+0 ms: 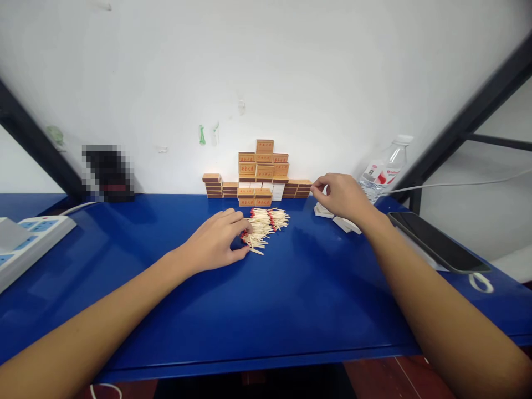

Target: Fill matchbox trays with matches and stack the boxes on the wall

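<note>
A pile of red-tipped matches (266, 224) lies loose on the blue table. My left hand (218, 241) rests at its left edge, thumb and fingers apart and curved about some match ends. Behind the pile, tan and brown matchboxes (265, 170) are stacked in a stepped wall shape against the white wall. My right hand (343, 194) is at the right end of the low row of matchboxes (297, 188), thumb and index tips together. Whatever is between those tips is hidden. Under and beside this hand lie several small white pieces (347, 224).
A clear plastic bottle (384, 169) stands at the back right, with a white cable (436, 184) near it. A phone (438, 241) lies on the right side. A white power strip (37, 241) is on the left, and a dark pixelated object (110, 173) stands behind it.
</note>
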A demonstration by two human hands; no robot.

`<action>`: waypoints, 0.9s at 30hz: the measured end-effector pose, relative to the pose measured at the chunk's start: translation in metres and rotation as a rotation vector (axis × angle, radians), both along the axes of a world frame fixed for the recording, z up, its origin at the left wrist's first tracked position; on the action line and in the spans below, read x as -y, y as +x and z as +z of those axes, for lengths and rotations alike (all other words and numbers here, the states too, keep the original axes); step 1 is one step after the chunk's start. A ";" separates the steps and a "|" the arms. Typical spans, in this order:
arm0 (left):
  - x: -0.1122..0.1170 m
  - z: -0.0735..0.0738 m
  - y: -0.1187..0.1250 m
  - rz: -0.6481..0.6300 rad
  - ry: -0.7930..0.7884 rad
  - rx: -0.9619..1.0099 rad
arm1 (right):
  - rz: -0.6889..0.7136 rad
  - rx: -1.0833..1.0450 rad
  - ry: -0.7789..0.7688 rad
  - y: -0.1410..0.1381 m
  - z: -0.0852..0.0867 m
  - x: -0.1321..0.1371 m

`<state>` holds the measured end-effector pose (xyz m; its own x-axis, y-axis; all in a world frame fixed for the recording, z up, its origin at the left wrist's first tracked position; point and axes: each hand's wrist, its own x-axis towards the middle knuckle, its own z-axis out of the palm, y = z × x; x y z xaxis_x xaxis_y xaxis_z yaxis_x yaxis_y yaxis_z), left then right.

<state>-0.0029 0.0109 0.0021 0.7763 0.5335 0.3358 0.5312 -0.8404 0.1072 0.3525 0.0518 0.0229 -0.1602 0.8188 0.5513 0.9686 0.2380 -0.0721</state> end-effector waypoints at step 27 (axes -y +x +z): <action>-0.002 -0.014 0.007 -0.098 0.060 0.080 | 0.025 0.006 -0.012 -0.011 0.003 0.006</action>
